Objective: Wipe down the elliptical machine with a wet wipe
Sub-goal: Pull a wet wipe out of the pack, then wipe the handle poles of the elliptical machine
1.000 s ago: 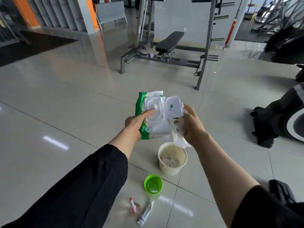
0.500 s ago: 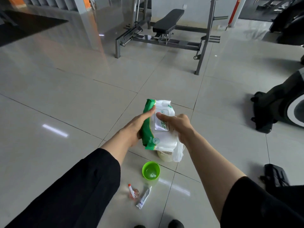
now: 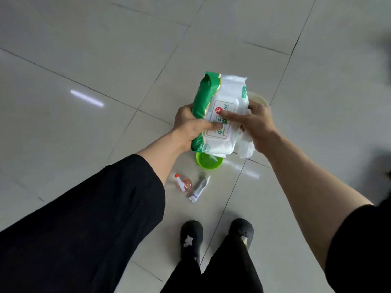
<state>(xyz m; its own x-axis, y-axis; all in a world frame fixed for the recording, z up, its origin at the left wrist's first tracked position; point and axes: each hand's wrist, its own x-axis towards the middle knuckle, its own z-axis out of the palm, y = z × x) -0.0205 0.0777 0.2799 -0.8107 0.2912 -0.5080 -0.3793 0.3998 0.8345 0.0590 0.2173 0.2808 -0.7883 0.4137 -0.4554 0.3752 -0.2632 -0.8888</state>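
A green-and-white plastic pack of wet wipes (image 3: 222, 115) is held above the tiled floor (image 3: 84, 60). The left hand (image 3: 190, 125) grips its green edge; the right hand (image 3: 257, 123) presses a forefinger on the closed lid (a white wipe (image 3: 246, 146) bunched in its palm). A green bowl (image 3: 208, 162) sits below.

Green-and-white wipes pack (image 3: 220, 115), lime-green cup (image 3: 208, 162)

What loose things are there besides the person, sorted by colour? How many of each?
Green and white: 1, the wipes pack
White: 2, the pulled-out wipe and the small tube
Green: 1, the bowl
Cream: 1, the tub, mostly hidden behind the pack
Pink with red-white top: 1, the small bottle
Total: 6
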